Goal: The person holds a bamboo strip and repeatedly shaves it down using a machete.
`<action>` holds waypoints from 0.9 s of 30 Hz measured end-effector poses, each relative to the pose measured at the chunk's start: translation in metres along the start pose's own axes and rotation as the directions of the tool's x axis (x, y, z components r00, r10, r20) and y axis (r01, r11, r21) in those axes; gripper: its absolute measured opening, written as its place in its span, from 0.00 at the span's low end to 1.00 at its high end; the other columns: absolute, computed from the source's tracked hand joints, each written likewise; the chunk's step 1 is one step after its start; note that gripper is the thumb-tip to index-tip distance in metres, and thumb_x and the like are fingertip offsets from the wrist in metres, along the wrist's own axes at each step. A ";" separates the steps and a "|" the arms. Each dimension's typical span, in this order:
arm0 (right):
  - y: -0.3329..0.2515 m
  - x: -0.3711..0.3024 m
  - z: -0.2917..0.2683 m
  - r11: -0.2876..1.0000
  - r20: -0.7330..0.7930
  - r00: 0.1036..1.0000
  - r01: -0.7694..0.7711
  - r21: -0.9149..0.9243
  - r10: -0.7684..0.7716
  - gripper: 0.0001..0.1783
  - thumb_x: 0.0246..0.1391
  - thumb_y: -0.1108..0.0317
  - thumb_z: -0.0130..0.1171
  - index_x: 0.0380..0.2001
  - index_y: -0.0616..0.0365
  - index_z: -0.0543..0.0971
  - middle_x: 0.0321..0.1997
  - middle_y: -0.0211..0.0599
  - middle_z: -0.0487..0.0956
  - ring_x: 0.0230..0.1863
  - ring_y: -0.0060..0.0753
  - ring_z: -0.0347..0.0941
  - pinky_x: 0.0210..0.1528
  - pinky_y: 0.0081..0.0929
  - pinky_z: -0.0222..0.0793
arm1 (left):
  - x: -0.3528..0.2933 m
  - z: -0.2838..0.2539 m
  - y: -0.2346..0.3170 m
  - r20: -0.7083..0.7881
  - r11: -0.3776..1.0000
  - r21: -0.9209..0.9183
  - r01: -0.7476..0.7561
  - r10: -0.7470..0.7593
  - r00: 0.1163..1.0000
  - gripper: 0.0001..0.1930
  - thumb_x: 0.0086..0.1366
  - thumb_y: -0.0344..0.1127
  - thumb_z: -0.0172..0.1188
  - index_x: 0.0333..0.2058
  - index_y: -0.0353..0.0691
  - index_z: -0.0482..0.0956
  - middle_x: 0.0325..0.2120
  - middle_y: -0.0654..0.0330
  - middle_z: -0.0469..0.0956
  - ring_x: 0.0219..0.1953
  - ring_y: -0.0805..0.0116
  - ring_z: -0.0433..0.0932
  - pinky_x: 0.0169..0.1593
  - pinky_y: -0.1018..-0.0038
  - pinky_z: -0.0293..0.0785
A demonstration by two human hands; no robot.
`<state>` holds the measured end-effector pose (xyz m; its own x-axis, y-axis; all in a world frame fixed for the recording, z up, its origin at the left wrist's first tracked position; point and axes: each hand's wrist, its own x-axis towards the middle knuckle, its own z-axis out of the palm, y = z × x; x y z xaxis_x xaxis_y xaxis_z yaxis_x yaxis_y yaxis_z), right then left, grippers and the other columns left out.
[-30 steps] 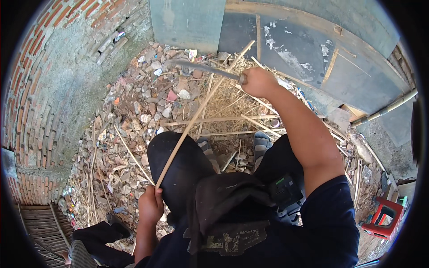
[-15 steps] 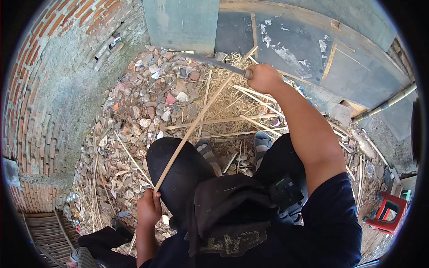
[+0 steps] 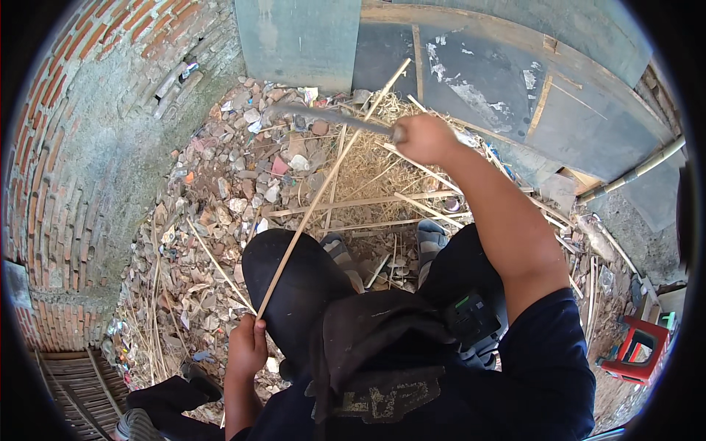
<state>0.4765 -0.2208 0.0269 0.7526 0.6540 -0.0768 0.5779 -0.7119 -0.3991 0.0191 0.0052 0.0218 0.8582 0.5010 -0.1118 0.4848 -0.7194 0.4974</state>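
My left hand is closed around the near end of a long, thin bamboo strip. The strip slants over my left knee and rises away to the right, its far end near the dark panels. In my right hand is the handle of a machete, gripped in a fist. Its grey blade points left and crosses the strip near the far end; motion blurs it slightly, and I cannot tell whether it touches the strip.
Several cut strips and pale shavings lie before my feet on rubble. A brick wall stands left, dark panels ahead. A red plastic stool is at the right. Another person's leg shows lower left.
My right hand and the machete have come a little left and nearer to me. The strip's far end has swung slightly left and away. My left hand stays nearly in place.
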 end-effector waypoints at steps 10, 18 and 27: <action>-0.027 0.007 0.014 0.996 0.092 0.992 0.084 0.009 -0.084 0.10 0.51 0.64 0.58 0.37 0.49 0.82 0.29 0.38 0.81 0.34 0.40 0.80 0.41 0.41 0.77 | 0.000 0.002 0.008 -0.018 1.000 0.003 0.014 -0.014 1.000 0.18 0.74 0.41 0.49 0.28 0.34 0.68 0.18 0.41 0.73 0.23 0.35 0.74 0.26 0.53 0.65; -0.064 -0.024 0.007 0.953 0.192 0.964 0.223 -0.208 -0.183 0.11 0.56 0.60 0.58 0.40 0.47 0.83 0.33 0.36 0.82 0.38 0.36 0.81 0.43 0.38 0.78 | -0.005 -0.022 0.001 0.121 0.992 -0.121 0.030 -0.016 0.993 0.20 0.75 0.42 0.48 0.26 0.34 0.66 0.14 0.48 0.67 0.17 0.52 0.67 0.24 0.61 0.62; -0.035 -0.004 0.029 0.991 0.110 0.986 0.114 0.076 -0.122 0.14 0.49 0.62 0.59 0.40 0.49 0.83 0.35 0.42 0.82 0.39 0.48 0.81 0.44 0.46 0.76 | -0.001 -0.007 0.010 0.114 0.985 -0.159 0.060 -0.042 0.993 0.22 0.76 0.46 0.44 0.27 0.33 0.67 0.15 0.47 0.68 0.17 0.52 0.67 0.25 0.60 0.62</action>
<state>0.4445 -0.1907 0.0146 0.6370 0.7601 -0.1279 0.6341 -0.6111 -0.4738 0.0223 0.0009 0.0326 0.8509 0.4723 -0.2300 0.5021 -0.6025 0.6204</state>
